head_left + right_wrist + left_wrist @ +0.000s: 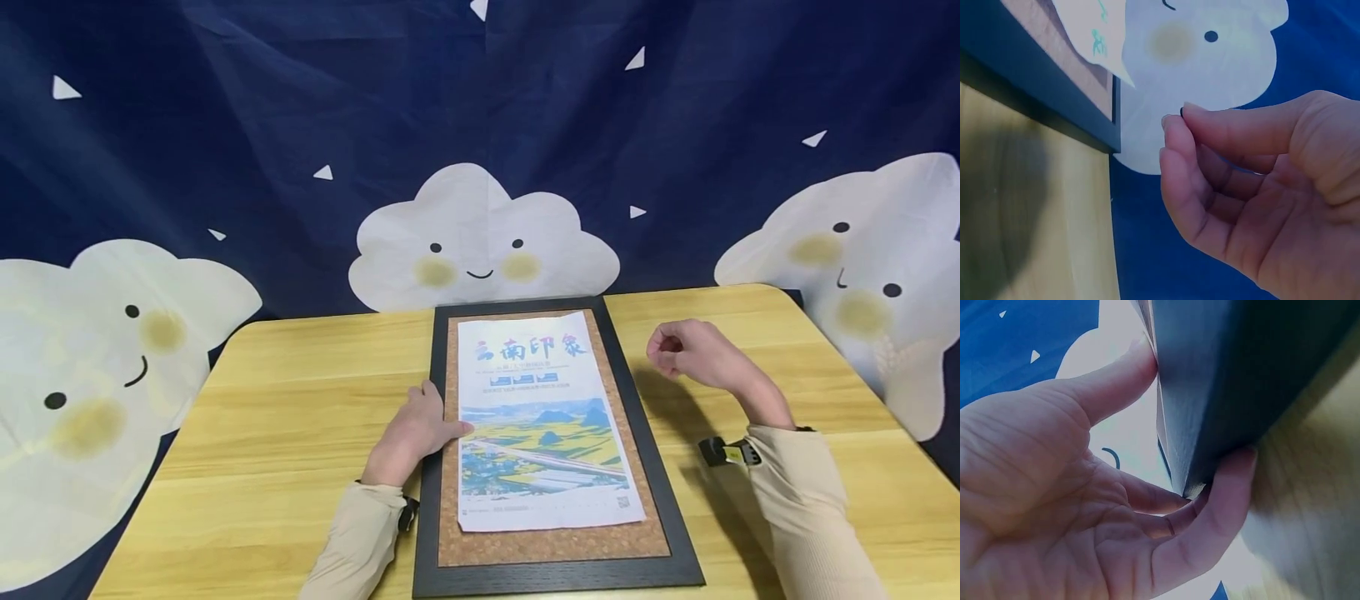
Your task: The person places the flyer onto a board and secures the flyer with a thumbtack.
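A black-framed corkboard (555, 550) lies on the table with a printed poster (540, 433) on its cork. The poster shows coloured characters above a landscape picture, and its edges lift a little from the board. My left hand (422, 423) grips the frame's left side, with the thumb (1125, 372) over the poster's left edge and the fingers curled against the frame's outer side. To the right of the frame, my right hand (693, 354) is raised above the table. Its thumb and index fingertips pinch a tiny dark object (1182, 112), mostly hidden between them.
The wood-grain table (285, 417) extends to both sides of the board. Behind it hangs a dark blue cloth (420, 92) with smiling white clouds and small white triangles. The board's far edge reaches nearly to the cloth. Black wrist devices (720, 451) sit at the sleeves.
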Action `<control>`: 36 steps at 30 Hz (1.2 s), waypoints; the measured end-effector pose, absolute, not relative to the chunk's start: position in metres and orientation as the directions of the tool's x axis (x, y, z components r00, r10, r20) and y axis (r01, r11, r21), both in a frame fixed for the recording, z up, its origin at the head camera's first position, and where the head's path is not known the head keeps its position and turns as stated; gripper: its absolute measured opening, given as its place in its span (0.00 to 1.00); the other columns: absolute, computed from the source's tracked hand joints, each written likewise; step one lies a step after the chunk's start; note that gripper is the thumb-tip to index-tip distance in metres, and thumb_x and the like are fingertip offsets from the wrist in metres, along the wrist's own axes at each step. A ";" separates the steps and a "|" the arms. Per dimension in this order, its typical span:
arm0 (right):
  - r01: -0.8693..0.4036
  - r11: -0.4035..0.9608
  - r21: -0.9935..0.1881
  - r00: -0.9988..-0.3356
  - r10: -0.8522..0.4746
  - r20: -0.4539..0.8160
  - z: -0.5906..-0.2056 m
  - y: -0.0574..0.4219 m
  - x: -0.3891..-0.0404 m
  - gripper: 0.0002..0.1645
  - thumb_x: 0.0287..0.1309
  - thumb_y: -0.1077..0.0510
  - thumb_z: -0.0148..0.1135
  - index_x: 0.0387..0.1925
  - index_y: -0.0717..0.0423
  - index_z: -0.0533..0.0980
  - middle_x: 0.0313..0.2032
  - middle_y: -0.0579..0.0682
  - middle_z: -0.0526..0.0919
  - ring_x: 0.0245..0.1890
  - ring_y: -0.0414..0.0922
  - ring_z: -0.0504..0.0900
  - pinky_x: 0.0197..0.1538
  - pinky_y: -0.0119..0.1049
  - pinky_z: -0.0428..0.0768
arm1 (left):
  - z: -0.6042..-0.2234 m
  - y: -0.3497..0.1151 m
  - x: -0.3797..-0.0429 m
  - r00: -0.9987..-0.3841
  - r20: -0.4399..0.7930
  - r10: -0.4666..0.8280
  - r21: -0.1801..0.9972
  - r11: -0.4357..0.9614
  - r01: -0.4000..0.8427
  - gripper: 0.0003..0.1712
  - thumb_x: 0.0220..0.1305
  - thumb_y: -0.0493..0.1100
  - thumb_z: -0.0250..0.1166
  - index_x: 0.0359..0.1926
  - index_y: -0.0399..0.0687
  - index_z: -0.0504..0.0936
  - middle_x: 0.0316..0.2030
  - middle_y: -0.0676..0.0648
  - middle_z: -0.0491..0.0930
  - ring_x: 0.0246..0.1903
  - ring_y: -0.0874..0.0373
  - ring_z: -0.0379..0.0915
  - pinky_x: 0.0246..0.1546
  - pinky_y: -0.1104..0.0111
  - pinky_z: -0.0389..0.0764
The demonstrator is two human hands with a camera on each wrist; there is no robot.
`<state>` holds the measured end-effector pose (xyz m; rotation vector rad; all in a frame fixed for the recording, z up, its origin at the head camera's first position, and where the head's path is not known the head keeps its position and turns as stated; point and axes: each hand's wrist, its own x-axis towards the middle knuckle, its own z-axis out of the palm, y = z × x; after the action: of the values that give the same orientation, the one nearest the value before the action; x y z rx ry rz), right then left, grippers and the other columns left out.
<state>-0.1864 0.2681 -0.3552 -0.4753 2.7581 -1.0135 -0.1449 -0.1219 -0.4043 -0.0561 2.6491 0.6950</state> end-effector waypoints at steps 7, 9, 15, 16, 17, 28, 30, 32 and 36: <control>-0.269 0.713 -0.648 -0.934 -0.357 -0.005 -0.348 0.256 -0.193 0.07 0.61 0.73 0.59 0.31 0.61 0.79 0.22 0.48 0.78 0.24 0.44 0.77 0.30 0.33 0.74 | -0.403 -0.120 -0.148 -0.912 -0.404 0.068 0.433 0.892 -0.126 0.59 0.71 0.55 0.69 0.78 0.22 0.43 0.75 0.20 0.48 0.57 0.29 0.73 0.54 0.47 0.78; -0.278 0.700 -0.658 -0.932 -0.363 0.008 -0.347 0.252 -0.196 0.07 0.62 0.73 0.60 0.32 0.62 0.80 0.23 0.49 0.79 0.24 0.45 0.78 0.30 0.33 0.76 | -0.402 -0.120 -0.149 -0.913 -0.404 0.066 0.423 0.898 -0.122 0.58 0.71 0.55 0.69 0.78 0.22 0.43 0.74 0.19 0.49 0.54 0.30 0.75 0.52 0.48 0.79; -0.286 0.684 -0.671 -0.931 -0.365 0.025 -0.348 0.237 -0.201 0.06 0.64 0.72 0.60 0.34 0.64 0.80 0.25 0.52 0.81 0.25 0.50 0.79 0.31 0.33 0.76 | -0.401 -0.120 -0.150 -0.911 -0.409 0.050 0.404 0.905 -0.131 0.58 0.71 0.55 0.69 0.78 0.22 0.44 0.74 0.20 0.49 0.51 0.31 0.77 0.50 0.49 0.80; -0.282 0.683 -0.673 -0.933 -0.360 0.025 -0.349 0.234 -0.202 0.05 0.65 0.72 0.61 0.34 0.64 0.80 0.25 0.52 0.81 0.26 0.50 0.79 0.31 0.33 0.77 | -0.402 -0.120 -0.150 -0.911 -0.409 0.049 0.404 0.905 -0.133 0.58 0.71 0.55 0.69 0.78 0.22 0.44 0.74 0.20 0.49 0.51 0.31 0.77 0.51 0.49 0.80; -0.277 0.682 -0.676 -0.935 -0.354 0.026 -0.350 0.232 -0.202 0.05 0.65 0.71 0.61 0.34 0.64 0.81 0.25 0.52 0.82 0.26 0.50 0.79 0.31 0.33 0.77 | -0.402 -0.119 -0.149 -0.912 -0.408 0.051 0.407 0.904 -0.132 0.58 0.70 0.55 0.69 0.78 0.22 0.44 0.74 0.20 0.49 0.52 0.31 0.77 0.51 0.49 0.80; -0.266 0.618 -0.740 -0.947 -0.311 0.080 -0.361 0.210 -0.212 0.03 0.66 0.71 0.62 0.36 0.68 0.81 0.26 0.53 0.85 0.26 0.43 0.82 0.34 0.33 0.82 | -0.403 -0.117 -0.146 -0.913 -0.405 0.053 0.403 0.906 -0.126 0.58 0.70 0.55 0.70 0.78 0.22 0.46 0.74 0.21 0.51 0.51 0.32 0.78 0.52 0.49 0.79; -0.256 0.607 -0.753 -0.950 -0.300 0.081 -0.362 0.205 -0.214 0.03 0.66 0.71 0.62 0.36 0.68 0.82 0.27 0.54 0.85 0.26 0.43 0.82 0.34 0.33 0.83 | -0.403 -0.117 -0.146 -0.913 -0.404 0.054 0.404 0.906 -0.125 0.58 0.69 0.55 0.70 0.78 0.22 0.46 0.74 0.21 0.52 0.52 0.32 0.78 0.52 0.49 0.79; -0.249 0.600 -0.760 -0.952 -0.294 0.079 -0.363 0.200 -0.217 0.03 0.66 0.71 0.63 0.36 0.68 0.82 0.28 0.57 0.86 0.27 0.44 0.82 0.35 0.35 0.84 | -0.403 -0.117 -0.146 -0.914 -0.403 0.053 0.405 0.905 -0.126 0.59 0.69 0.55 0.70 0.78 0.22 0.46 0.74 0.21 0.52 0.51 0.32 0.78 0.52 0.49 0.79; -0.240 0.591 -0.770 -0.954 -0.292 0.073 -0.365 0.188 -0.220 0.03 0.67 0.70 0.64 0.37 0.68 0.82 0.30 0.58 0.86 0.28 0.47 0.82 0.35 0.38 0.84 | -0.404 -0.117 -0.147 -0.916 -0.398 0.050 0.411 0.903 -0.129 0.59 0.69 0.55 0.70 0.78 0.22 0.46 0.74 0.21 0.52 0.51 0.33 0.78 0.53 0.49 0.79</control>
<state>-0.2204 0.1883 -0.3653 -0.4595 2.7467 -1.3159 -0.1466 -0.1168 -0.4035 -0.0574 2.6612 0.6128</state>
